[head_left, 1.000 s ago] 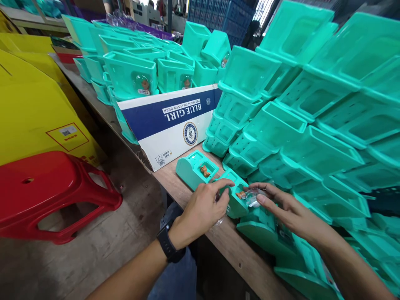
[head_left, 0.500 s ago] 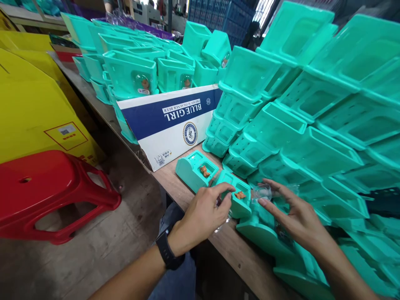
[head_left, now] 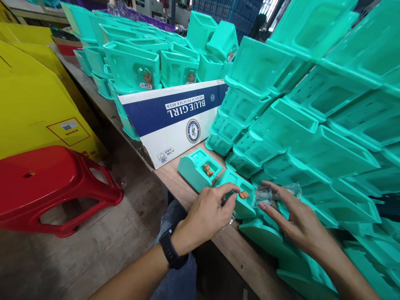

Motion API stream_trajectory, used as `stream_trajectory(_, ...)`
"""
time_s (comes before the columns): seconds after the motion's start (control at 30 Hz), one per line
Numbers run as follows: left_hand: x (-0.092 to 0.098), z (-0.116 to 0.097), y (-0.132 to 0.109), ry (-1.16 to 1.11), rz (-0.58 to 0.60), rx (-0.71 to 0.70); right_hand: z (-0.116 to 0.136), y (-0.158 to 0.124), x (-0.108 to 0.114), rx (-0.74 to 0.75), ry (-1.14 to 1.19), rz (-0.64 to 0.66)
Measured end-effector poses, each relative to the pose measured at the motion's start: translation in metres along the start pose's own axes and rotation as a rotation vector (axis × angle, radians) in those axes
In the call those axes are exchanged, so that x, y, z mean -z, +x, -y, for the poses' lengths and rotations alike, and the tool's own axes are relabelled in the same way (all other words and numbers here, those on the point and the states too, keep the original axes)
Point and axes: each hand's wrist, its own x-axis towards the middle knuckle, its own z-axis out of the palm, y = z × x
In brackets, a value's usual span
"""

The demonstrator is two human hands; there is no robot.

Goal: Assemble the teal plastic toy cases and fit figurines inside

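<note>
My left hand [head_left: 208, 214] is curled over the edge of a green plastic housing [head_left: 229, 178], its index finger and thumb close to a small orange-brown animal figure [head_left: 244, 194] in the recess. Clear plastic [head_left: 227, 224] shows beneath its curled fingers. Between the thumb and fingers of my right hand [head_left: 295, 214] is a clear plastic cover [head_left: 263, 195], just right of that recess. Another clear piece [head_left: 293, 190] shows behind the right fingers. A second green housing [head_left: 195, 171] lies to the left, with a brown animal figure [head_left: 207, 169] in its recess.
Stacked green housings [head_left: 281, 121] rise along the right side, and more [head_left: 133, 64] fill the table's far end. A white and blue carton flap [head_left: 175, 125] stands between them. A red stool [head_left: 37, 183] and yellow boxes [head_left: 34, 100] are at left, beyond the wooden table edge [head_left: 237, 250].
My left fingertips have moved slightly closer to the orange-brown figure. The right hand still holds the clear cover beside the recess. The view has shifted a little.
</note>
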Motion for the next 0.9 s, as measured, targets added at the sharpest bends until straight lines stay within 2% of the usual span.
stream_trajectory(0.17, 0.0, -0.001, 0.0, -0.019, 0.0, -0.003, 0.001, 0.002, -0.006, 0.186, -0.121, -0.036)
stream_trajectory(0.37, -0.001, 0.0, 0.001, -0.019, 0.011, -0.006, -0.001, 0.002, -0.009, 0.279, -0.2, -0.073)
stream_trajectory(0.7, -0.001, -0.001, 0.004, 0.014, -0.002, -0.027, 0.005, 0.008, -0.01, 0.284, -0.229, -0.088)
stream_trajectory(0.9, 0.002, 0.001, -0.001, -0.082, -0.037, -0.011, 0.012, 0.004, -0.011, 0.248, -0.211, -0.077)
